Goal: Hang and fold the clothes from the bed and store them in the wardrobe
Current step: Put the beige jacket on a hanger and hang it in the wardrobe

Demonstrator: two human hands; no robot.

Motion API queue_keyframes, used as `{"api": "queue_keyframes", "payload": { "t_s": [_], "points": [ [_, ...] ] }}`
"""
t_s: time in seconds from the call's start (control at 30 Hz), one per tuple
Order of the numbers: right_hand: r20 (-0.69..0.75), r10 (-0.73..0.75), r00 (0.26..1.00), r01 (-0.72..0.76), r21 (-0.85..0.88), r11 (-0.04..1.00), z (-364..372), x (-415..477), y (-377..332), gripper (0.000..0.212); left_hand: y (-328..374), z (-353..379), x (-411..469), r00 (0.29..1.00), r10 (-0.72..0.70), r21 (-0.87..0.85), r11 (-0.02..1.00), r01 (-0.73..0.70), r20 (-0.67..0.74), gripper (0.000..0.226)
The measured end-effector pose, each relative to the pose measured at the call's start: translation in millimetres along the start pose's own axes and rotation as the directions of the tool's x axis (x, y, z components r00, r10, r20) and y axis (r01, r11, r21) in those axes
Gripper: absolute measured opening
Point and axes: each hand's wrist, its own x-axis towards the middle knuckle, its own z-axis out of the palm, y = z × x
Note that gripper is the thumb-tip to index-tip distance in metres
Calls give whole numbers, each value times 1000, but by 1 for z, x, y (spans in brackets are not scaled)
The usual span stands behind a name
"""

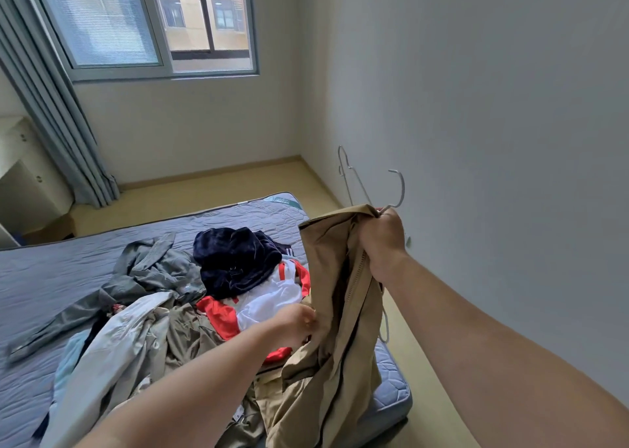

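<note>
**Mia:** Where is the jacket?

**Tom:** It hangs in the air over the near corner of the bed, on the right side. The right hand holds its top up high. The fingers are curled tight round the cloth and round the neck of the hanger.

**Mia:** And the left hand?

**Tom:** It is lower down, at the jacket's open front edge. Its fingers are bent and look to be pinching that edge.

**Mia:** Which way does the hanger lie?

**Tom:** Almost on end. The hook sticks up from the right fist. One end pokes up above the collar. The other end hangs down under the right wrist, outside the jacket. The jacket runs long from top to bottom too.

**Mia:** So what counts next?

**Tom:** The hanger's ends most likely need to go inside the shoulders. Those are up by the right hand. The left hand is nearer the open front, so it can best pull the cloth over the wire.

**Mia:** And the rest?

**Tom:** A pile lies on the bed, left of the jacket. No wardrobe shows.
</note>
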Motion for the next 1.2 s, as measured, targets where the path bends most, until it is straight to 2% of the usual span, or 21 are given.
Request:
{"api": "queue_keyframes", "payload": {
  "t_s": [0.1,0.17,0.27,0.37,0.53,0.63,0.7,0.8,0.83,0.9,0.97,1.0,1.03,1.1,1.2],
  "points": [
    [-38,27,999,-26,24,999,-12,6,0,15,1,-10,3,993,-94,-311,948,69,-65,22],
    [-61,47,997,-45,43,998,-22,10,1,14,1,-21,3,983,-165,-441,890,113,-80,22],
    [-68,70,995,-65,61,996,-35,14,4,16,7,-36,9,964,-158,-436,899,50,-214,20],
    [-95,83,992,-82,15,997,-43,17,9,41,33,-58,12,955,-110,-480,876,-38,-276,12],
    [-206,115,972,-154,-188,970,-48,19,21,51,90,-103,8,905,62,-267,945,-188,-420,27],
    [-235,64,970,-124,-247,961,-44,16,24,56,117,-119,1,865,195,-147,945,-292,-462,29],
    [-161,-4,987,-40,-268,963,-40,13,25,57,130,-120,-6,848,283,-99,927,-362,-448,26],
    [49,-44,998,54,-217,975,-34,4,26,52,141,-112,-16,843,401,72,912,-403,-357,18],
    [134,-17,991,41,-182,982,-34,-1,25,48,143,-109,-17,839,413,54,905,-422,-354,18],
    [304,111,946,-63,-163,985,-34,-7,27,50,144,-107,-18,838,396,-98,882,-461,-376,23],
    [421,261,869,-177,-227,958,-32,-11,31,58,145,-114,-24,844,357,-244,846,-473,-400,26],
    [452,297,841,-201,-249,947,-29,-13,34,55,146,-119,-28,849,356,-293,826,-481,-390,26],
    [455,298,839,-195,-260,946,-26,-14,37,44,145,-123,-32,856,367,-328,809,-487,-365,23],
    [360,257,897,-170,-255,952,-18,-16,38,15,139,-129,-39,882,369,-332,825,-456,-293,17],
    [224,186,957,-148,-174,973,-9,-10,38,13,121,-136,-38,915,335,-142,918,-371,-222,48]
  ]
}}
